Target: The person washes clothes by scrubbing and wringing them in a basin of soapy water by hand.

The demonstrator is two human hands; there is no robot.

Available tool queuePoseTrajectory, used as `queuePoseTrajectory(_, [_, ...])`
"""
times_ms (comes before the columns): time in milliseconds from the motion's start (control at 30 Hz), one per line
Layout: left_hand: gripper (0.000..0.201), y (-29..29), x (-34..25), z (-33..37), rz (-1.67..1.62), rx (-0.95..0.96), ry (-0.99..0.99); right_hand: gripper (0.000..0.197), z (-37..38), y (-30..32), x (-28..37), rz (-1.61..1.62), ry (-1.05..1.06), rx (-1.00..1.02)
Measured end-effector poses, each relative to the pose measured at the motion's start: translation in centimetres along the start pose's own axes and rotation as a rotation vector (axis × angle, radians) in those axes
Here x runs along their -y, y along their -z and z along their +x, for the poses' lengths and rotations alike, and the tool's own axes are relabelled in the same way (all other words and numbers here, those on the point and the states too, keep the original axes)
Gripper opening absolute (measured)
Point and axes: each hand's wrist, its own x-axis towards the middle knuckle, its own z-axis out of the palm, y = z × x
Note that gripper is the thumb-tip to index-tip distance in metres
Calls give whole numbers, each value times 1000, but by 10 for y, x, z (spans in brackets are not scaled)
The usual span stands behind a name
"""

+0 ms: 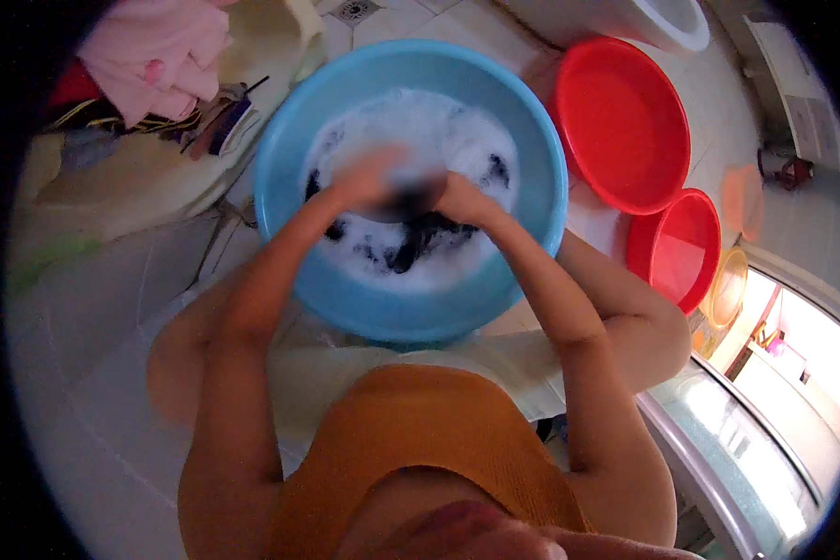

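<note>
Both my hands are down in the blue plastic basin (289,159) on the tiled floor (112,308), my left hand (369,179) and right hand (459,199) each with its grip clamped on the dark wet garment (418,233) bunched between them in the white suds (420,121). The left hand is blurred. Two red basins (621,121) sit just right of the blue one, and a heap of pink clothes (163,51) lies to its left.

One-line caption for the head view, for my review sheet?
Both hands, left and right, grip a dark garment in a foamy blue basin, two red basins at the right.
</note>
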Motion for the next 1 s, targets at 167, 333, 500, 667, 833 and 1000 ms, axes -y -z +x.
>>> queuePoseTrajectory(167, [55,-31,-29,-11,-389,121,-245,34,-32,12,37,-68,111,8])
queuePoseTrajectory(333, [31,4,-101,-40,76,328,60,33,-52,15,24,-354,112,165])
queuePoseTrajectory(500, [26,15,-104,-82,88,126,-194,33,-49,-23,-29,-406,249,9])
queuePoseTrajectory(667, [23,7,-110,-96,-259,-158,-21,40,-39,-27,-90,-521,206,-58])
queuePoseTrajectory(833, [24,27,-148,-117,-972,-402,198,34,-36,-2,-49,-617,-29,121])
queuePoseTrajectory(1000, [30,37,-161,-133,-1204,-469,189,34,-66,42,-9,149,-93,104])
